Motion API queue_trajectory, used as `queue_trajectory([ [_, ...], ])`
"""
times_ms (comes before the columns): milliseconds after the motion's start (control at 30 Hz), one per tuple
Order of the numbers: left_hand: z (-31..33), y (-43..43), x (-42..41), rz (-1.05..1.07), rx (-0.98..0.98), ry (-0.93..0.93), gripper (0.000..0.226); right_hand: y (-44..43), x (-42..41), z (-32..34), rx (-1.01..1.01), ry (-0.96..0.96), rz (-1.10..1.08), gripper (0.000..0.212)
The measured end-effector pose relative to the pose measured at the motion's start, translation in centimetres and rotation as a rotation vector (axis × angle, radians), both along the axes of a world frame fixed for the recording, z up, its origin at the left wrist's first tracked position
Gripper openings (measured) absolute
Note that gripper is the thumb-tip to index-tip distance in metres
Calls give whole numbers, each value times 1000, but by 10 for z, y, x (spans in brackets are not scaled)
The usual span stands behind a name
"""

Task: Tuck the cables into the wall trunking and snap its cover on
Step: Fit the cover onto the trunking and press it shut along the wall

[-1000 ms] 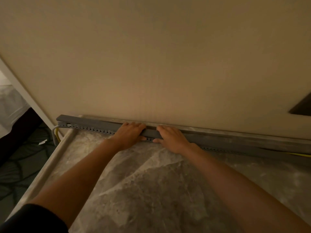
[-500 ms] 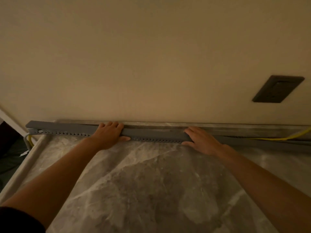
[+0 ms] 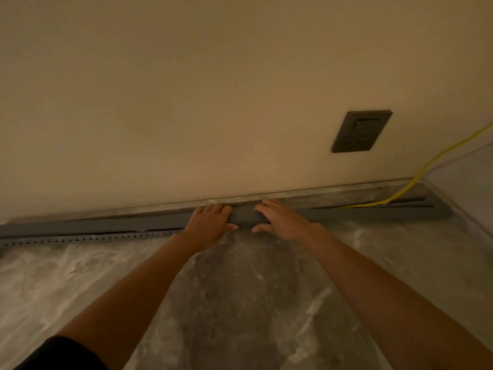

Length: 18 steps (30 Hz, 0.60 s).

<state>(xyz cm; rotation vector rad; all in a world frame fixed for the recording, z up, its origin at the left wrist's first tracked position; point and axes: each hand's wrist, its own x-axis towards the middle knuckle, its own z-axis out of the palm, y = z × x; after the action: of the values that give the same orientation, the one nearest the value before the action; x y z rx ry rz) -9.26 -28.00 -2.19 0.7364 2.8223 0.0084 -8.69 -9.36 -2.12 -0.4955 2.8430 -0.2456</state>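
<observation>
Left hand [image 3: 210, 222] and right hand [image 3: 280, 218] press flat-fingered, close together, on the cover [image 3: 244, 216] mid-frame, over the trunking [image 3: 80, 237] against the wall. At right the yellow cable [image 3: 426, 166] rises out; it may get pinched, blocking the snap.

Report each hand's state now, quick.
Left hand: open, fingers flat, pressing on the trunking cover.
Right hand: open, pressing on the trunking cover too.
</observation>
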Motion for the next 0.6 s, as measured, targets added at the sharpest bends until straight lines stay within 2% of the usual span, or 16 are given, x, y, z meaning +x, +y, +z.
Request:
queue_trajectory([
  [167, -5, -4, -1, 47, 13, -10, 51, 57, 13, 2, 37, 6, -107, 48],
  [333, 0, 4, -3, 91, 8, -70, 50, 95, 21, 8, 42, 5, -198, 52],
  [467, 9, 25, -4, 90, -23, -84, 48, 98, 22, 8, -37, 26, -214, 56],
  [600, 11, 72, -2, -8, -42, -75, 47, 105, 24, 12, -137, -25, -203, 59],
])
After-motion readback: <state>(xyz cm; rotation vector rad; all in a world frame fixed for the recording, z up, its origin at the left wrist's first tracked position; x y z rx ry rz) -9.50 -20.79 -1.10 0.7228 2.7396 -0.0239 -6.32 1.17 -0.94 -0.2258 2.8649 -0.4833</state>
